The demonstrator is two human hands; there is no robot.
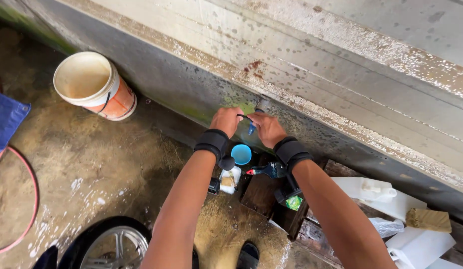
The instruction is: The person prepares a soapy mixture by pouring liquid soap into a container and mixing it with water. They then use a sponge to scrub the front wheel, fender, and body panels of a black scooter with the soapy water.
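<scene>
Forearms lead to both hands [246, 125] pinching a thin black cord [245, 117].

Wet concrete floor [92, 164], stained brown, soap foam in patches; white bucket [94, 84] with orange band lying tipped near the wall; red hose [32, 199] curving at left; wheel [112, 244] at bottom edge; dark wooden boards [264, 192] by the wall, bearing a white jug [371, 192], a brush [428, 220] and a blue cup [241, 154].
</scene>
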